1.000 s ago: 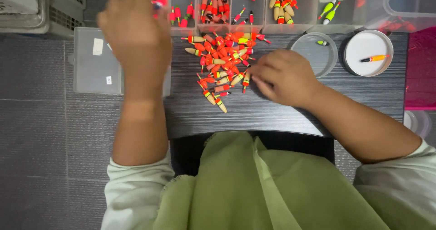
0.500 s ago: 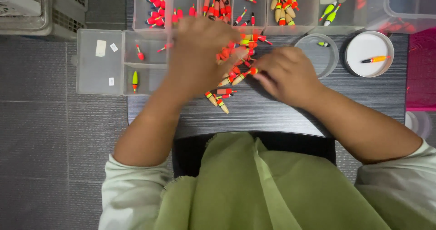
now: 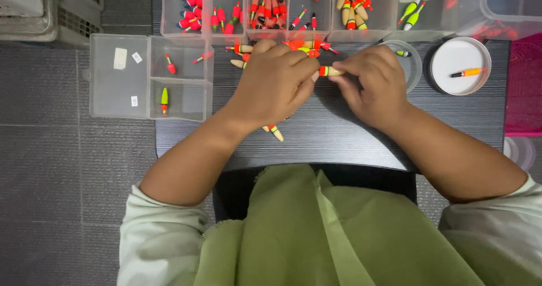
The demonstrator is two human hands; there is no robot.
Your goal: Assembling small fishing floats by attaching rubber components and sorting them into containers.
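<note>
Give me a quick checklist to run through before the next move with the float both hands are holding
1. Float held at both ends by left hand and right hand: ok.
2. Float clear of the table: cannot tell.
3. Loose floats partly hidden under the left hand, count readable: not ok.
4. Small clear box open, compartments reachable: ok.
5. Long divided tray open at the far edge: ok.
6. White round lid holds one orange float: ok.
</note>
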